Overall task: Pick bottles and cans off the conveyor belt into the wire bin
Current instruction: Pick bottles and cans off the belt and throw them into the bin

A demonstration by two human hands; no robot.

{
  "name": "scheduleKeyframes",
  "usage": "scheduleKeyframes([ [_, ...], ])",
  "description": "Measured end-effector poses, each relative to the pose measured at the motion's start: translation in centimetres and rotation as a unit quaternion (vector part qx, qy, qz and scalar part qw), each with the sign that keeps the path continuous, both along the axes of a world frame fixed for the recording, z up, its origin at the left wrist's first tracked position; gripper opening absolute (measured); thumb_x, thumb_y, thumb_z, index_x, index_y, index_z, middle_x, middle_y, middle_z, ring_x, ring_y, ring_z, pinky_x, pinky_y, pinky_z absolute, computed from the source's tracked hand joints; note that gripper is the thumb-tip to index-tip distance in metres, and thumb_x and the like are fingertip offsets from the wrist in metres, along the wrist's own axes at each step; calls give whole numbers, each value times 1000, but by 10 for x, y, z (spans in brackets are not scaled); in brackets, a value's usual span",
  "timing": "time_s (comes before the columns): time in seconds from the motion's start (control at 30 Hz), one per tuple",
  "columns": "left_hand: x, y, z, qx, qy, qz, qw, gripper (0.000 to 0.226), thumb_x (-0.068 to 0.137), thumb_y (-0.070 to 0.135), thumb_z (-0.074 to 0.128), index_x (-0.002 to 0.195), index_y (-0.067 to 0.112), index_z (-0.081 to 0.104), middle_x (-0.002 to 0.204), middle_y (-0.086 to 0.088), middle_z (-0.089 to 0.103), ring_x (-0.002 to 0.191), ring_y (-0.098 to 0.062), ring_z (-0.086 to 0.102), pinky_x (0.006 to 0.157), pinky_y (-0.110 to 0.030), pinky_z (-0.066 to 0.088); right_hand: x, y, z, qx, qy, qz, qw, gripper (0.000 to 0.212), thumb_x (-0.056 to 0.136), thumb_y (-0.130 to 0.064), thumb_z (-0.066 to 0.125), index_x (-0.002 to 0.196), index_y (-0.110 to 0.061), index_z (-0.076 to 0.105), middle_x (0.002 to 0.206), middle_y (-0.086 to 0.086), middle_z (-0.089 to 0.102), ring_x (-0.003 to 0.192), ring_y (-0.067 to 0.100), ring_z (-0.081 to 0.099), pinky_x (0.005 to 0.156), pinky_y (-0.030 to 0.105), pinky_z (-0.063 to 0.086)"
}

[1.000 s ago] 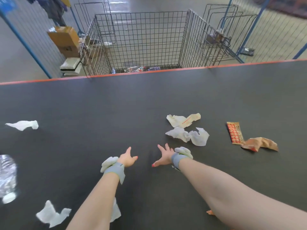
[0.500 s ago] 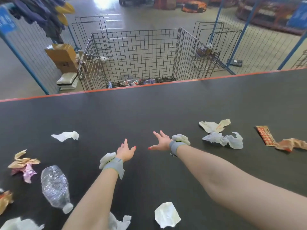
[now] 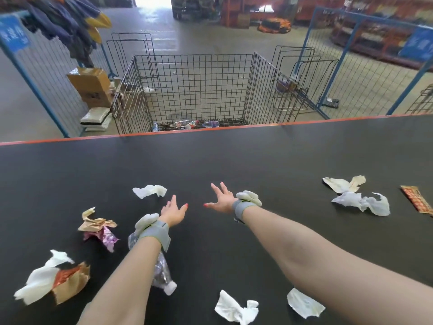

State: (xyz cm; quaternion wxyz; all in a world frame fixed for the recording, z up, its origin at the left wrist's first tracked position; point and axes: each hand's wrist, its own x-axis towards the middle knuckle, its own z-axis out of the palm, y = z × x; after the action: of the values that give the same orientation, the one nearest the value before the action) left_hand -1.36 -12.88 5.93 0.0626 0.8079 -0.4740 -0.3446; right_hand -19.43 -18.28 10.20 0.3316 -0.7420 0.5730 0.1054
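One clear bottle (image 3: 161,272) lies on the conveyor belt (image 3: 257,160), half hidden under the left forearm. The left hand (image 3: 174,211) and right hand (image 3: 221,200) hover beyond it, fingers spread, holding nothing. Likely slips: overlooking it among paper scraps (image 3: 150,191), or tossing short of the wire bin (image 3: 199,90).

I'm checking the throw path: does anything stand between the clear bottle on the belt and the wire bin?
Nothing tall. The clear bottle lies under the left forearm; between it and the wire bin are only bare belt and a flat white paper scrap.
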Motion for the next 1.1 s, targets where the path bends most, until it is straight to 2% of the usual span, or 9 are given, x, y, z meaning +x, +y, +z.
scheduleKeyframes([
  [0.17,9,8,1,9,-39,-27,999,71,101,43,35,154,11,1,160,-17,8,148,-31,5,121,-36,7,3,2,-1,0,2,-2,1000,84,92,-56,50,154,-36,-4,161,-2,-18,150,27,1,119,46,11],
  [0.37,24,49,-5,115,-159,-180,964,74,92,35,57,153,19,19,160,-13,3,148,-34,-2,119,-41,10,0,25,-30,58,24,23,998,99,84,-62,58,152,-38,-10,160,-1,-20,149,32,9,119,47,17],
  [0.5,41,72,-27,159,-166,-184,956,91,82,43,68,153,26,13,161,-6,-4,148,-31,-9,120,-51,10,4,46,-56,85,29,59,994,110,78,-61,67,153,-36,-10,160,2,-19,149,32,7,120,48,15],
  [0.6,40,84,-41,195,-172,-205,944,99,78,48,70,153,29,9,161,-6,-5,148,-31,-9,119,-53,10,5,59,-70,77,63,94,991,115,75,-60,71,154,-31,-8,161,5,-14,149,31,-6,119,48,7],
  [0.7,30,93,-51,187,-152,-229,943,95,80,46,69,153,29,10,161,-8,-2,148,-35,-4,120,-48,12,-4,60,-86,19,106,35,994,121,72,-47,79,154,-29,-8,160,11,-17,148,36,-4,118,49,13],
  [0.8,18,95,-59,134,-99,-210,963,95,84,41,67,154,28,4,161,-5,-6,148,-33,-1,118,-49,12,-32,51,-100,-2,117,-117,986,108,82,-21,71,154,-28,-9,158,21,-13,145,41,9,116,48,21],
  [0.93,-2,80,-61,43,-30,-170,984,95,85,46,64,152,36,-3,161,5,-8,149,-23,-1,113,-61,15,-71,42,-105,-55,191,-178,964,78,96,-10,47,155,-26,-2,155,20,14,141,36,22,114,45,23],
  [1.0,-10,73,-59,6,-10,-166,986,94,85,47,62,152,38,-4,161,6,-7,149,-21,-1,114,-61,14,-83,36,-108,-84,202,-198,955,74,93,-8,51,154,-18,10,148,14,25,134,32,31,110,41,30],
  [1.1,-28,52,-56,-32,30,-143,989,87,89,51,56,152,36,-2,162,4,-2,149,-20,2,116,-58,15,-99,27,-110,-73,210,-227,948,56,89,-5,57,140,-7,35,142,12,27,127,33,40,104,39,38],
])
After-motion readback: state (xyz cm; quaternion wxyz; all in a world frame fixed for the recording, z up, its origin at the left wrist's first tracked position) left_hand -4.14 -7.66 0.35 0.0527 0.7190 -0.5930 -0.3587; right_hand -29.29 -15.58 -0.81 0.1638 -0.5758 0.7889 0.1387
